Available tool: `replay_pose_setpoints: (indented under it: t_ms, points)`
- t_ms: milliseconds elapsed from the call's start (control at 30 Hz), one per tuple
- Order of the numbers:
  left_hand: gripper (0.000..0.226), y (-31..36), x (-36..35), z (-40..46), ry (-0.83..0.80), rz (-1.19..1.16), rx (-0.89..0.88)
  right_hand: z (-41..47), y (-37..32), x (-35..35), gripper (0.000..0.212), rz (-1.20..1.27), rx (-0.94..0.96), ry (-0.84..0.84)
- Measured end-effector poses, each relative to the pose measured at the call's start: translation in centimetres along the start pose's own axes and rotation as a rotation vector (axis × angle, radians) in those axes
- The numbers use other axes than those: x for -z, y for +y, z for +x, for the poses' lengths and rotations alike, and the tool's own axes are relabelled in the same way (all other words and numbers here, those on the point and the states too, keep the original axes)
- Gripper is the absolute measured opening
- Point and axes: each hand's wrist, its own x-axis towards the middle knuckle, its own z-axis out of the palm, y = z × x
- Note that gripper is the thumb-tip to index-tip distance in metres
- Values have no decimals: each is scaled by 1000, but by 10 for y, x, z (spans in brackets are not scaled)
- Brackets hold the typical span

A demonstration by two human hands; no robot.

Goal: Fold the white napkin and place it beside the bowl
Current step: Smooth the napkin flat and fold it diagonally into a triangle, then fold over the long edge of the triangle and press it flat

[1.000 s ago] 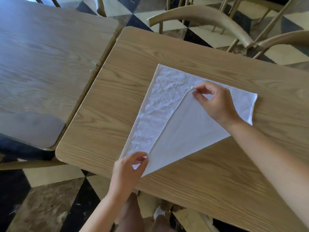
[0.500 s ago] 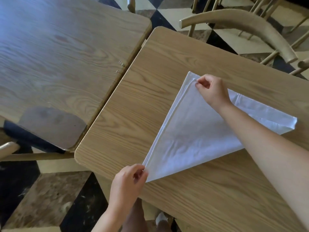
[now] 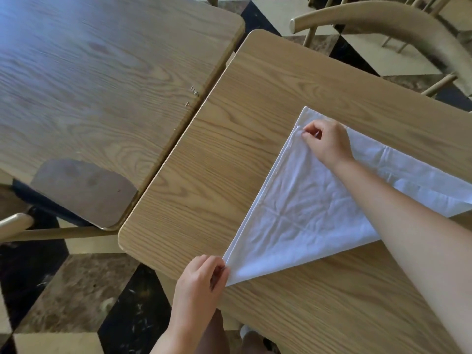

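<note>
The white napkin (image 3: pixel 301 215) lies folded into a triangle on the right wooden table (image 3: pixel 229 154). My left hand (image 3: pixel 199 284) pinches its near corner at the table's front edge. My right hand (image 3: pixel 327 141) pinches the upper layer's corner at the far tip, just short of the lower layer's corner. My right forearm crosses over the cloth and hides part of it. No bowl is in view.
A second wooden table (image 3: pixel 102 85) stands to the left, a narrow gap between the two. A curved wooden chair back (image 3: pixel 383 19) is beyond the far edge. The checkered floor (image 3: pixel 76 290) shows below, with my knees near the bottom.
My right hand carried the upper corner across to the far corner, closing the napkin into a triangle. My left hand kept hold of the near corner. The view shifted left.
</note>
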Motion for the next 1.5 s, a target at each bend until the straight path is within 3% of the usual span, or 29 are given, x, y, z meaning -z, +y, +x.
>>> replay_pose_setpoints:
  t_ms: [233,333,433,533,667,867,1167,1333,1500]
  points:
    - [26,-6,-1,2,25,52,-9,0,0,-6,16,-81,23,123]
    - [12,0,-2,3,147,116,-92,-6,-5,-5,37,-246,44,168]
    - [44,20,-5,14,226,204,-249,-45,-20,2,47,-249,161,257]
    - [57,48,-20,36,102,325,-400,-124,-30,2,48,-288,239,206]
    - [54,47,-53,49,-32,411,-530,-210,-19,-21,54,-379,220,-88]
    - [55,45,-58,50,-133,441,-459,-208,7,-13,61,-487,186,-266]
    - [63,53,-53,53,-182,496,-417,-171,88,54,72,-535,-131,-186]
    - [59,117,-73,126,-76,433,-625,-166,77,45,67,-503,-185,-98]
    - [64,159,-126,185,-283,578,-709,-151,75,36,63,-435,-223,-32]
